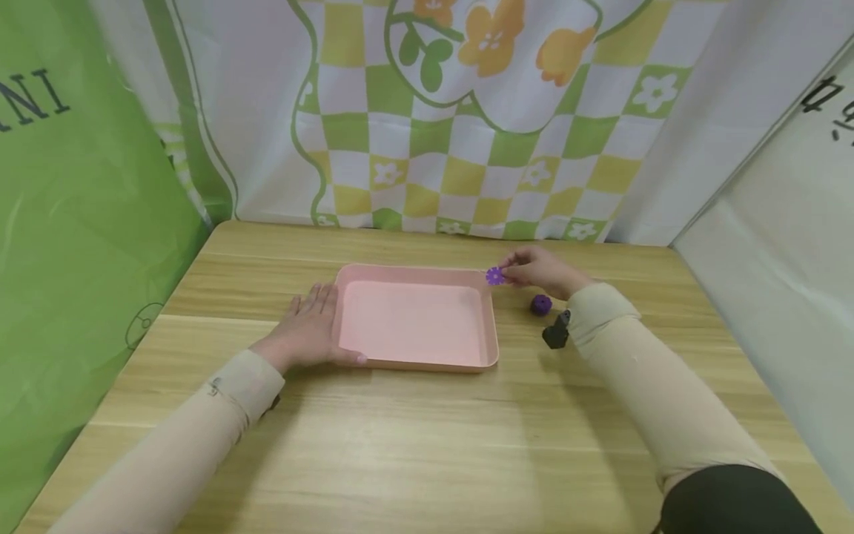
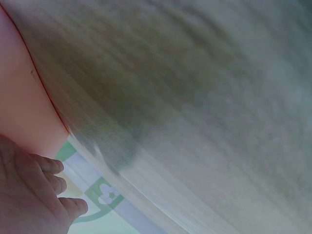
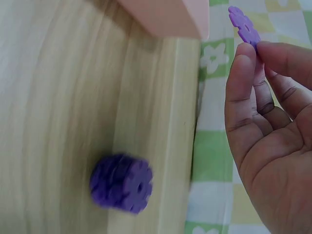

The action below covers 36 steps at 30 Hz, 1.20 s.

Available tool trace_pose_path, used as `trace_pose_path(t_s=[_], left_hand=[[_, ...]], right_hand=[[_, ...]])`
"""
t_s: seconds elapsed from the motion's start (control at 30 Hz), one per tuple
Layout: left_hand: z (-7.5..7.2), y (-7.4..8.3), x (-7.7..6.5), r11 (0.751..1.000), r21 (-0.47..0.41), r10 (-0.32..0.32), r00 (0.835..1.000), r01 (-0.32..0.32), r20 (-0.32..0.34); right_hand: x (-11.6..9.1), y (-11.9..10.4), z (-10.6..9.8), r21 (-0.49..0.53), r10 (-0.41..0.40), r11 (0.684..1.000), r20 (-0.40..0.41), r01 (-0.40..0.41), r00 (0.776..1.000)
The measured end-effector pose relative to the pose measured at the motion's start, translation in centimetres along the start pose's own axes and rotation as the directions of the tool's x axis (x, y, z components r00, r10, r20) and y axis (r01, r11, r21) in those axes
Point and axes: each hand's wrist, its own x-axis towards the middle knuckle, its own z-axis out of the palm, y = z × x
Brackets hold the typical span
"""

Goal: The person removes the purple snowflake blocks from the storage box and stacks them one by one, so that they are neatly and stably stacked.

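A shallow pink tray (image 1: 414, 322) lies on the wooden table. Along its left side rests my left hand (image 1: 308, 330), fingers straight against the wall and thumb at the front rim. My right hand (image 1: 542, 268) pinches a purple notched plastic disc (image 1: 495, 276) between thumb and forefinger, close over the tray's back right corner. In the right wrist view the disc (image 3: 244, 25) stands edge-up from the fingertips. Below that hand, on the table to the right of the tray, sits a stack of similar purple discs (image 1: 541, 304).
A black wrist camera (image 1: 557, 331) hangs under the right cuff. Behind the wooden table (image 1: 427, 445) hangs a checked curtain with flowers (image 1: 460, 163). Green cloth (image 1: 87, 222) closes the left side, white cloth (image 1: 774, 259) the right.
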Motion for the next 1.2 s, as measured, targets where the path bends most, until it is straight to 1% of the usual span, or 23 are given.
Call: trace_pose_path(t_s=[0.13, 0.33, 0.5, 0.67, 0.73, 0.97, 1.03, 1.2], left_hand=[[0.0, 0.1, 0.0, 1.000, -0.005, 0.000, 1.000, 0.000, 0.001], [0.0, -0.1, 0.0, 1.000, -0.011, -0.005, 1.000, 0.005, 0.000], [-0.1, 0.1, -0.2, 1.000, -0.010, -0.003, 1.000, 0.003, -0.007], [-0.3, 0.4, -0.4, 1.000, -0.022, 0.005, 1.000, -0.005, -0.018], [-0.4, 0.5, -0.4, 0.999, -0.032, 0.011, 1.000, -0.011, -0.021], [-0.5, 0.7, -0.6, 1.000, -0.020, 0.010, 1.000, -0.011, -0.011], [-0.4, 0.6, -0.5, 1.000, -0.016, 0.006, 1.000, -0.006, -0.011], [-0.7, 0.8, -0.6, 1.000, -0.017, 0.005, 1.000, -0.005, -0.009]], right_hand=[[-0.9, 0.9, -0.9, -0.002, 0.024, 1.000, -0.012, -0.024, 1.000], [-2.3, 2.5, -2.3, -0.012, 0.036, 0.999, -0.032, -0.037, 0.999], [-3.0, 3.7, -3.3, 0.021, 0.048, 0.999, -0.039, -0.047, 0.998], [-3.5, 4.3, -3.8, 0.064, 0.053, 0.997, -0.043, -0.051, 0.998], [-3.7, 4.4, -3.9, 0.057, 0.059, 0.997, -0.043, -0.056, 0.997], [-4.5, 5.0, -4.5, 0.020, 0.104, 0.994, -0.056, -0.103, 0.993], [-4.6, 5.3, -4.6, 0.022, 0.120, 0.993, -0.059, -0.119, 0.991], [-4.9, 5.8, -4.8, 0.039, 0.157, 0.987, -0.064, -0.155, 0.985]])
